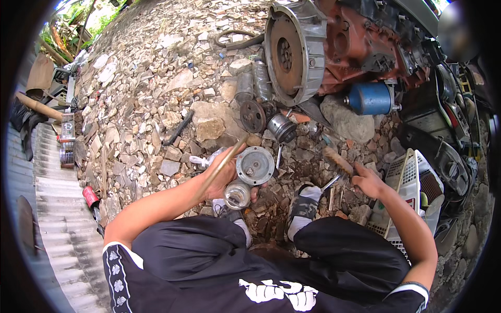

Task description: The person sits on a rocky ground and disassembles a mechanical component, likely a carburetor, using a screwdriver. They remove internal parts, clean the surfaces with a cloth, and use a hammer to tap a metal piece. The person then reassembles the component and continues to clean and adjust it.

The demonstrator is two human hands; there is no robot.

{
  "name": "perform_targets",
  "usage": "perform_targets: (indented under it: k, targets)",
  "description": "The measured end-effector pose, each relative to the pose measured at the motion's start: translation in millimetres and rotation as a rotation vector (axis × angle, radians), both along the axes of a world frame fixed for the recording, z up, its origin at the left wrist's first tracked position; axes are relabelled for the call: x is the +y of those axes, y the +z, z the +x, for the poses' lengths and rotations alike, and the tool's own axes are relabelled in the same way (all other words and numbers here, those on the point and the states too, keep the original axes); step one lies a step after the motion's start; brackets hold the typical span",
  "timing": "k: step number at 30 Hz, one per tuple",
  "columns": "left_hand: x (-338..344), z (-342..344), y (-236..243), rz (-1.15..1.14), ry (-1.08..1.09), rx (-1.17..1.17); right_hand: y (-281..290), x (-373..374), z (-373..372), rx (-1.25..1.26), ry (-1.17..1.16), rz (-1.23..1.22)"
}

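My left hand (222, 175) is closed around a grey metal part with a round, bolt-holed flange (254, 166) and a clear, rounded bowl (237, 195) beside it, which looks like a fuel pump. Across the same wrist and fingers runs a thin tan stick (222, 169); whether the fingers grip it cannot be made out. Off to the right, my right hand (367, 180) is closed at the near end of a brush (338, 160) with a tan, bristly side. The brush is apart from the metal part. Below it, a shiny metal tool (331, 182) lies by my right shoe.
A large engine (360, 52) with a round flywheel (286, 55) stands at the far right, a blue filter canister (369, 98) on its side. Nearer are a piston (282, 127), a pulley (252, 117), a wrench (279, 155) and a white plastic basket (412, 180). Broken stones cover the ground.
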State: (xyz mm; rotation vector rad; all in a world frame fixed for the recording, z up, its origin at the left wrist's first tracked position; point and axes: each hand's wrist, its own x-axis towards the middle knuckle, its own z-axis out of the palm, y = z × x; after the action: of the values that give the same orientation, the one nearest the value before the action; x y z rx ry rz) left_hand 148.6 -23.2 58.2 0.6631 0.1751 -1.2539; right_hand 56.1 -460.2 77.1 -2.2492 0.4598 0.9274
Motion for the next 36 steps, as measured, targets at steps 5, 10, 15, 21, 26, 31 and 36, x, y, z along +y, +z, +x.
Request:
perform_targets:
  k: [5,10,15,21,26,31,36]
  targets:
    - [-15.4,-1.1,10.5,0.108,-0.048,0.054,85.0,92.8,-14.0,-0.688,0.455,0.071]
    - [-19.4,-0.3,12.7,0.168,-0.019,-0.029,91.4,147.0,4.7,-0.911,0.887,-0.315]
    - [-21.5,-11.9,-7.4,0.434,0.029,-0.337,69.7,137.4,4.0,-0.918,0.914,-0.338]
    - [-13.4,-2.3,-20.2,0.271,-0.045,-0.028,49.8,126.0,6.2,-0.852,0.826,-0.416]
    - [-20.4,3.5,-4.2,0.266,-0.036,0.070,37.8,113.1,-5.2,-0.774,0.635,-0.312]
    - [-30.0,1.7,-6.8,0.265,0.060,0.123,35.9,130.1,-6.5,-0.857,0.505,-0.107]
    - [-32.0,-2.3,-5.5,0.342,0.085,-0.003,30.1,154.6,-3.6,-0.886,0.709,-0.087]
